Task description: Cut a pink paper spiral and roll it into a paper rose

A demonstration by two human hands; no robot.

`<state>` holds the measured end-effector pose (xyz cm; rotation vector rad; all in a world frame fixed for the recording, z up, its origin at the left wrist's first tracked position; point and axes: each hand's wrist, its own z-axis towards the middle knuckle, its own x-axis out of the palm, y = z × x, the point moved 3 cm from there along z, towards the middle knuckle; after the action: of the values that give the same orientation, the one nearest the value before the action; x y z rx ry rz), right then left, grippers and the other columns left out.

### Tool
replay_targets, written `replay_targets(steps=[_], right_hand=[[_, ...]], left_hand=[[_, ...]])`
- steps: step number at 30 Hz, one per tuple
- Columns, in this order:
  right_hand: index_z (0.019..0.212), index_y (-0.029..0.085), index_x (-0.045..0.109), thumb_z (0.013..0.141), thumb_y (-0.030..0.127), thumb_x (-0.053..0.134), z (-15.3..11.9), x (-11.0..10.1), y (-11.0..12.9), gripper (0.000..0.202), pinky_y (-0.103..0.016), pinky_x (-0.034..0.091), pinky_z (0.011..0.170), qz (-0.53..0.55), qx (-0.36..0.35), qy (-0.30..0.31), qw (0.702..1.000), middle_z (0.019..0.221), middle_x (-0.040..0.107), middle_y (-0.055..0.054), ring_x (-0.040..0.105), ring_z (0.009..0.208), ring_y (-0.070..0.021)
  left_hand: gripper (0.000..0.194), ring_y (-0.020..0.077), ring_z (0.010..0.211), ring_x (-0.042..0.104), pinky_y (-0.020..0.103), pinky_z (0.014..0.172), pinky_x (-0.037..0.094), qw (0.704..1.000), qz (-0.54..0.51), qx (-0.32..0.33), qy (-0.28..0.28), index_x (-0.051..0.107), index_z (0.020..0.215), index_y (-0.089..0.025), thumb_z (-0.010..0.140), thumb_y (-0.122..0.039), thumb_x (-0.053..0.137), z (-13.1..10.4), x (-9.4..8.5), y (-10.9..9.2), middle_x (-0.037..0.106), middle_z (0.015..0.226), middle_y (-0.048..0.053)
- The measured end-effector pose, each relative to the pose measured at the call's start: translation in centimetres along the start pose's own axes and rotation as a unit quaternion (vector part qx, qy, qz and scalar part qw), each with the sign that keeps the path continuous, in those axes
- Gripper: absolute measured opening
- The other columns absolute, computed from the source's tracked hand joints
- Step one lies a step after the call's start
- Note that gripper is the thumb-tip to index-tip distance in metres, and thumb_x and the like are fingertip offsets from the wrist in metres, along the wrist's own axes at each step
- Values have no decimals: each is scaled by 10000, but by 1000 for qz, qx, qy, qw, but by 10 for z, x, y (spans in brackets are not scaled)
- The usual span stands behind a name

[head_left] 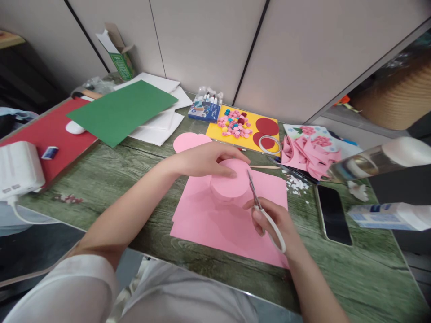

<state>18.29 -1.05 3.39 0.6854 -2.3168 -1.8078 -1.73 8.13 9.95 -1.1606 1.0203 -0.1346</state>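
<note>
My left hand (215, 160) is closed on a pink paper circle (232, 181), thumb on top and fingers at its far edge. The circle is held above pink paper sheets (215, 229) lying on the table. In my right hand (271, 217) is a pair of scissors (276, 231) with white handles, its fingers in the loops. The blades point away from me and meet the circle's right edge; they look nearly closed. More pink paper circles (189, 142) lie beyond my left wrist.
Pink paper scraps (308, 154) and white bits (298, 184) lie to the right, near a phone (333, 215) and bottles (390, 215). A yellow sheet (215, 130) bears coloured pieces, red circles (267, 126) and a tape roll (270, 145). Green paper (124, 112) lies left, by a power adapter (20, 170).
</note>
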Motion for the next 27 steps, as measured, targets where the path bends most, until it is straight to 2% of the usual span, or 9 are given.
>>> replay_targets(steps=[21,27], right_hand=[[937,153,560,823,420,547,0,1,3,291,-205,329,444,-11,28,-5,1000,506,414,68,398,447,-78],[929,151,561,832,424,530,0,1,2,292,-208,335,439,-3,22,-2,1000,515,414,66,400,438,-75]], left_hand=[[408,155,1012,555,247,825,412,999,25,-42,-20,572,1175,-255,770,-234,539,-1,-7,3,600,1179,-1],[383,158,1027,555,245,834,410,999,22,-31,-21,588,1152,-240,772,-243,541,-1,-7,2,611,1170,-2]])
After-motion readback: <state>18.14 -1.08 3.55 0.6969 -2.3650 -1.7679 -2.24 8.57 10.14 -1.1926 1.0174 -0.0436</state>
